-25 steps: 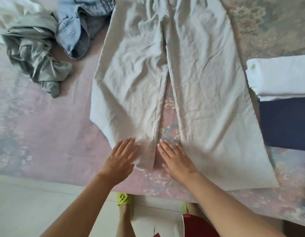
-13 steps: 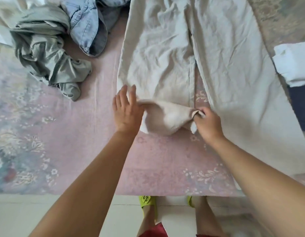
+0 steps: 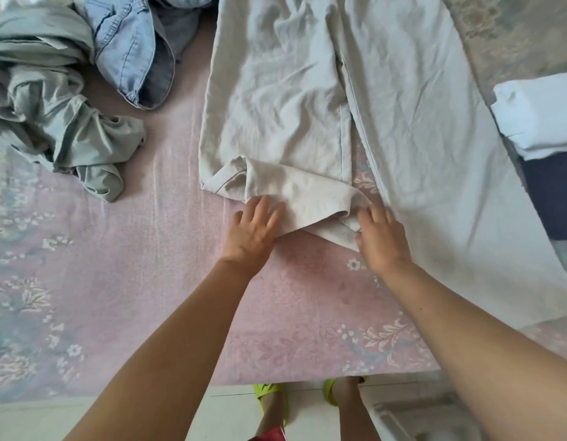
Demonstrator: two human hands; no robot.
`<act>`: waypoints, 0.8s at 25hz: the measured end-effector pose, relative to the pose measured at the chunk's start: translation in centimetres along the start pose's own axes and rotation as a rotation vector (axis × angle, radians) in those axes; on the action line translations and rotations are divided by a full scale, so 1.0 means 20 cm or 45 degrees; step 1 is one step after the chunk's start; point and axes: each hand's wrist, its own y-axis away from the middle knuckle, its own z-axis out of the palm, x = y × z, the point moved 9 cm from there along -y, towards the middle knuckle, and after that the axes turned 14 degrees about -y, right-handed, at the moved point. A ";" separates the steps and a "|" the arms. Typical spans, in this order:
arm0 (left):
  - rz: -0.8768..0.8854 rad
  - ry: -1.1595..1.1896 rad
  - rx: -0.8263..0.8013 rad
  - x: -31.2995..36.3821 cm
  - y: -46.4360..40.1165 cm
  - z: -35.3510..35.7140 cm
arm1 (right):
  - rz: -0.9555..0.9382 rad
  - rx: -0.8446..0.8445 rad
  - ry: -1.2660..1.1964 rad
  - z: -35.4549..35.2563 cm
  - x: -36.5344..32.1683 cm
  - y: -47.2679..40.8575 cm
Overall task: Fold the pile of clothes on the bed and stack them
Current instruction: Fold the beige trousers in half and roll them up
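Observation:
Beige trousers [image 3: 387,100] lie spread on the pink floral bedspread [image 3: 148,281], legs pointing toward me. The left leg's hem [image 3: 295,192] is turned up and rumpled. My left hand [image 3: 253,230] rests with straight fingers on the near edge of that turned hem. My right hand [image 3: 379,237] has its fingers curled at the hem's right corner and seems to pinch the cloth. A folded stack stands at the right edge: a white piece [image 3: 536,116] on a navy one [image 3: 552,192].
A crumpled grey-green garment [image 3: 53,122] and light blue jeans [image 3: 132,49] lie in a heap at the far left. The bed's near edge runs along the bottom, with the floor and my feet in yellow-green slippers [image 3: 269,399] below it.
Both hands lay flat on the leg ends; then they lifted the left leg's hem and turned it up. Now the turned hem lies lower and the left hand rests on it.

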 end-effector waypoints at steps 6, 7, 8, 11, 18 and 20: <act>-0.704 0.932 0.001 -0.29 -0.03 -0.11 | 0.122 0.185 -0.450 -0.18 0.11 0.03; -0.861 0.984 0.010 -0.34 0.02 -0.13 | 0.191 0.215 -0.615 -0.19 0.13 0.05; -1.013 1.015 0.016 -0.38 0.06 -0.16 | 0.245 0.217 -0.779 -0.19 0.13 0.07; -1.289 1.147 -0.076 -0.40 0.18 -0.19 | 0.416 0.250 -1.294 -0.14 0.12 0.16; -1.451 1.280 -0.117 -0.35 0.51 -0.40 | 0.517 0.291 -1.854 -0.18 -0.01 0.49; -1.376 1.088 -0.146 -0.34 0.66 -0.50 | 0.428 0.246 -1.631 -0.20 -0.06 0.62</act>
